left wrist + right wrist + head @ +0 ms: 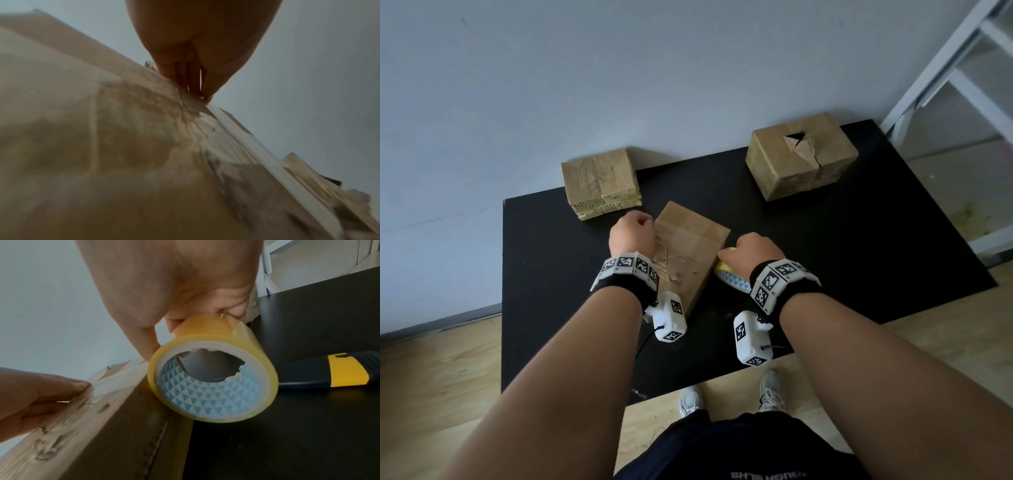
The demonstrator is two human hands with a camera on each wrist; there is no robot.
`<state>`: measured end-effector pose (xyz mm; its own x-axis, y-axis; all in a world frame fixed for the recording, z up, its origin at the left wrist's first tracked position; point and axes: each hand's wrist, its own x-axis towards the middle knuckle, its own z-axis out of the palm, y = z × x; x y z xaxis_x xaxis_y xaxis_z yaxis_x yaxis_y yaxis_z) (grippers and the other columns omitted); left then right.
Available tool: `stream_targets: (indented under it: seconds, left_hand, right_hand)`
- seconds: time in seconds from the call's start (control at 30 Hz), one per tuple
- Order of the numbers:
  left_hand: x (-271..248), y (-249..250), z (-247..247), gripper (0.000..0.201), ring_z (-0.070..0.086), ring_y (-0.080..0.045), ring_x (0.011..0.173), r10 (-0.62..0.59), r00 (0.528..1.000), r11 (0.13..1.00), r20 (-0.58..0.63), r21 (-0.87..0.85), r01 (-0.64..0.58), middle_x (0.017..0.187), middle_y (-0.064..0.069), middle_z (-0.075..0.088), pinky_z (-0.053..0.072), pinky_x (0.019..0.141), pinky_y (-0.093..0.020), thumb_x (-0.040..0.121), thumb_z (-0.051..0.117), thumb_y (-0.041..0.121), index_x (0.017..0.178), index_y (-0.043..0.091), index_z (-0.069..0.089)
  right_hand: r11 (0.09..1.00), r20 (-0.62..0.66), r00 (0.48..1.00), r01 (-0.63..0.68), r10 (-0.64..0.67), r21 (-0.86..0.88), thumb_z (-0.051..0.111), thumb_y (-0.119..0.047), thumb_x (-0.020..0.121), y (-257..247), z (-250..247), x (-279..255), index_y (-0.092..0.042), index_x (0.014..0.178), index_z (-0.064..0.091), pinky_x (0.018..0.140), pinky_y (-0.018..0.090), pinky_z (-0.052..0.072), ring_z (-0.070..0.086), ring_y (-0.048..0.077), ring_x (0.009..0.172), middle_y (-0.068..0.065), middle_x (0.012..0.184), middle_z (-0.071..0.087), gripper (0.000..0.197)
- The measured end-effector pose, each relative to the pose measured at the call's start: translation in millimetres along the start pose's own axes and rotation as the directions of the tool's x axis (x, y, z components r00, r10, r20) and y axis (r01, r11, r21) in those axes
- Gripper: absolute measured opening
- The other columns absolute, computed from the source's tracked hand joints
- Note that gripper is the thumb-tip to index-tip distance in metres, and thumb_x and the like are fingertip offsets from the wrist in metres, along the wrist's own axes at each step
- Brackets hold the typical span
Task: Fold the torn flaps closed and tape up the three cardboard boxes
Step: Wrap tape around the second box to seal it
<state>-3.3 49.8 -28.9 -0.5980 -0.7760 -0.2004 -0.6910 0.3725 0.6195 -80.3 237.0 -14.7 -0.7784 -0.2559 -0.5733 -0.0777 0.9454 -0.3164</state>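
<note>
The middle cardboard box (pixel 690 240) stands on the black table (pixel 859 257) between my hands, with wrinkled clear tape across its top. My left hand (pixel 632 230) is at the box's left top edge. In the right wrist view its fingers (pixel 61 391) lie straight and press the tape onto the box top (pixel 68 431). My right hand (pixel 752 250) grips a yellow tape roll (pixel 212 378) against the box's right side. A taped box (pixel 599 181) sits at the back left. The box at the back right (pixel 801 156) has a torn hole in its top.
A black and yellow utility knife (pixel 339 372) lies on the table just right of the tape roll. The wall runs close behind the boxes. A white frame (pixel 962 61) stands at the far right. Wooden floor surrounds the table.
</note>
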Motion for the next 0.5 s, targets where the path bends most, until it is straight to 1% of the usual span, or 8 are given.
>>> stream_targets:
  seconds: [0.07,0.13,0.23,0.27,0.33,0.4,0.43,0.5]
  left_hand:
    - [-9,-1,3,0.027,0.061,-0.020,0.105,0.070,0.997,0.997,0.019,0.021,-0.070,0.111,0.001,0.070,0.043,0.082,-0.026,0.093,0.055,0.029,0.115,0.021,0.070]
    - [-14,-3,3,0.033,0.059,-0.022,0.112,0.130,0.990,0.987,0.062,0.083,-0.135,0.119,-0.001,0.067,0.042,0.088,-0.027,0.096,0.052,0.031,0.126,0.020,0.064]
    - [-17,0,0,0.040,0.054,-0.026,0.120,0.146,0.977,0.966,0.152,0.193,-0.174,0.131,-0.007,0.061,0.041,0.093,-0.030,0.101,0.045,0.028,0.138,0.017,0.051]
    - [-19,1,0,0.043,0.050,-0.025,0.126,0.149,0.975,0.962,0.163,0.203,-0.180,0.138,-0.006,0.055,0.039,0.097,-0.031,0.101,0.045,0.026,0.142,0.018,0.046]
    - [-28,0,1,0.053,0.033,-0.018,0.141,0.165,0.973,0.964,0.162,0.183,-0.194,0.154,0.000,0.036,0.029,0.111,-0.030,0.099,0.047,0.021,0.150,0.019,0.033]
    - [-40,-3,4,0.060,0.016,-0.013,0.148,0.221,0.958,0.951,0.181,0.179,-0.253,0.160,0.005,0.021,0.018,0.117,-0.029,0.098,0.048,0.018,0.154,0.019,0.025]
    - [-46,-4,6,0.059,0.010,-0.013,0.149,0.252,0.942,0.930,0.220,0.213,-0.299,0.162,0.004,0.016,0.013,0.119,-0.029,0.099,0.045,0.020,0.154,0.018,0.023]
    - [-54,-9,11,0.059,-0.004,-0.016,0.150,0.278,0.899,0.850,0.338,0.349,-0.394,0.163,-0.001,0.002,0.001,0.121,-0.033,0.104,0.035,0.033,0.156,0.015,0.012]
  right_hand:
    - [1.000,0.001,1.000,0.003,-0.003,0.013,0.055,-0.042,0.090,0,1,-1,-0.014,0.086,0.059,0.060,0.031,0.042,0.055,0.018,0.066,0.003,0.076,0.057,0.029]
    - [1.000,0.008,1.000,0.006,-0.006,0.015,0.054,-0.042,0.091,0,1,-1,-0.013,0.088,0.059,0.062,0.031,0.043,0.054,0.018,0.065,0.003,0.076,0.056,0.029]
    - [1.000,0.016,1.000,0.023,-0.023,-0.004,0.054,-0.043,0.092,0,-1,-3,-0.012,0.092,0.059,0.062,0.031,0.042,0.054,0.019,0.066,0.003,0.076,0.055,0.031]
    - [0.999,0.013,0.999,0.036,-0.036,-0.014,0.054,-0.043,0.092,-1,-2,-3,-0.011,0.092,0.059,0.062,0.031,0.042,0.055,0.020,0.068,0.003,0.076,0.054,0.032]
    - [0.997,0.007,0.998,0.061,-0.061,-0.036,0.055,-0.043,0.092,-1,-3,-4,-0.011,0.088,0.059,0.060,0.031,0.040,0.056,0.023,0.070,0.003,0.076,0.055,0.033]
    - [0.996,0.011,0.997,0.076,-0.075,-0.053,0.055,-0.043,0.091,-1,-4,-5,-0.011,0.083,0.059,0.055,0.030,0.037,0.055,0.023,0.068,0.004,0.076,0.056,0.033]
    - [0.995,0.014,0.997,0.082,-0.081,-0.052,0.055,-0.043,0.091,-1,-5,-5,-0.012,0.083,0.059,0.055,0.030,0.037,0.055,0.023,0.068,0.004,0.076,0.056,0.033]
    - [0.995,0.019,0.996,0.092,-0.091,-0.042,0.055,-0.044,0.091,-2,-5,-4,-0.011,0.085,0.058,0.060,0.031,0.038,0.055,0.024,0.070,0.005,0.077,0.055,0.033]
